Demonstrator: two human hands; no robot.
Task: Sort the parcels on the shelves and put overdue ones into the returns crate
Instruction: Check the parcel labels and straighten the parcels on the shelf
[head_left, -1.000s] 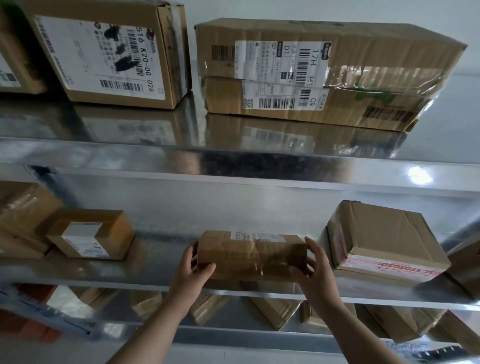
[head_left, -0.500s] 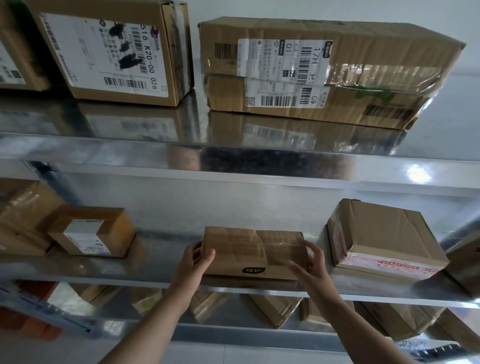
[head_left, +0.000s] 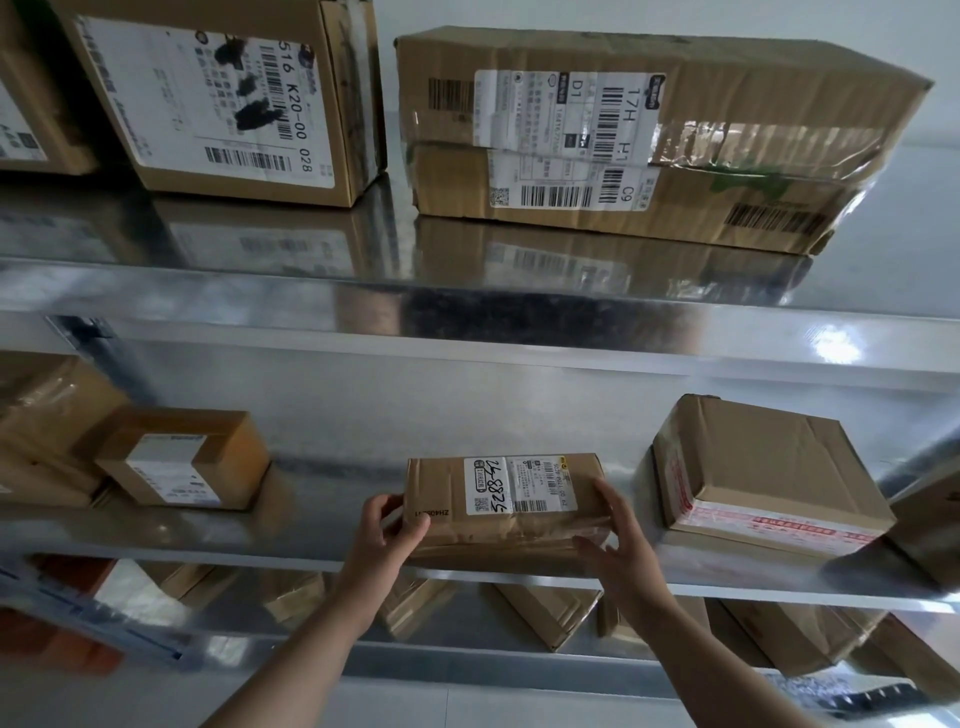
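**Clerk:** Item: small brown parcel (head_left: 506, 506), middle shelf (head_left: 218, 548), near the front edge, between a labelled carton (head_left: 182, 457) to the left and a larger taped box (head_left: 769, 473) to the right. What had changed?

**Checker:** Half a second earlier the face toward the camera was plain cardboard. By this moment the parcel had been rolled, so that its white label (head_left: 519, 491), with handwritten figures and barcodes, faced up and forward.

**Clerk:** Hands?

**Checker:** Left hand (head_left: 387, 540) closed on the parcel's left end, thumb on the front face, fingers behind. Right hand (head_left: 621, 548) spread along the right end, fingers up the side, thumb reaching under the lower front corner; whether it pressed firmly could not be told.

**Clerk:** Bearing on the task?

**Checker:** Judged: the label was now readable, so the overdue check could be made. Returns crate not in view. Upper shelf (head_left: 467, 306) parcels appeared untouched.
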